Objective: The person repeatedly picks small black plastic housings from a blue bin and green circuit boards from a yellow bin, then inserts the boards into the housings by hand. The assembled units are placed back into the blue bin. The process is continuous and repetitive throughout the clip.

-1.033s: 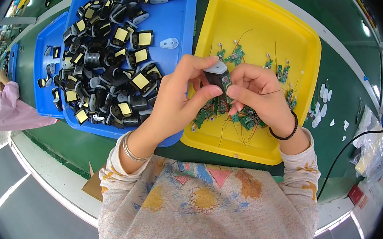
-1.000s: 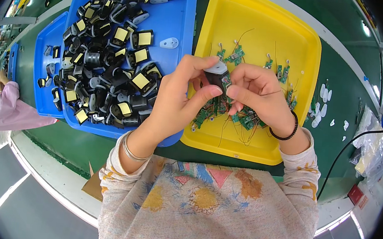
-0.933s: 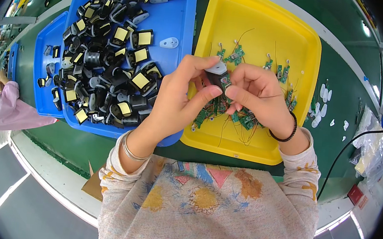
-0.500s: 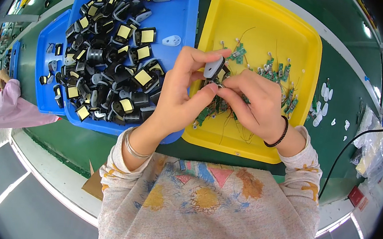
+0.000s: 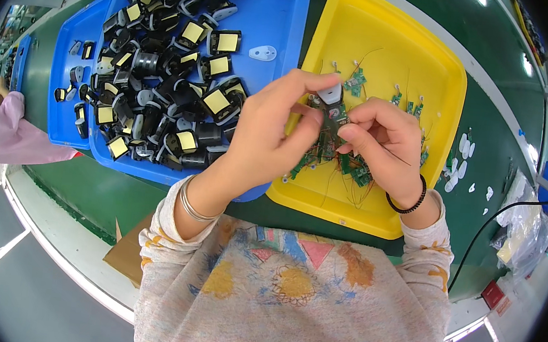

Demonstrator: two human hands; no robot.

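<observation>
Over the yellow tray (image 5: pixel 404 48), my left hand (image 5: pixel 272 121) is closed on a small black plastic housing with a light grey cap (image 5: pixel 330 94), held between thumb and fingers. My right hand (image 5: pixel 385 142) pinches a small green circuit board (image 5: pixel 339 114) against the housing's lower end; a thin dark wire trails past the fingers. Whether the board sits inside the housing cannot be made out. Beneath both hands lie several more green circuit boards (image 5: pixel 359 173) with thin wires. On the left, a big blue tray (image 5: pixel 272 22) carries a heap of black housings (image 5: pixel 158 67), some with pale yellow pads.
A loose grey cap (image 5: pixel 263 52) lies in the big blue tray. Beyond it stands a smaller blue tray (image 5: pixel 61 117) with a few parts. White pieces (image 5: pixel 462 169), a clear plastic bag (image 5: pixel 532 229) and a black cable (image 5: pixel 479 233) are at right. Another person's pink sleeve (image 5: pixel 14 133) shows far left.
The housing has tilted, its grey cap now pointing away from me. My right hand has shifted slightly right and down, and the green circuit board at the housing now shows. The view has shifted slightly.
</observation>
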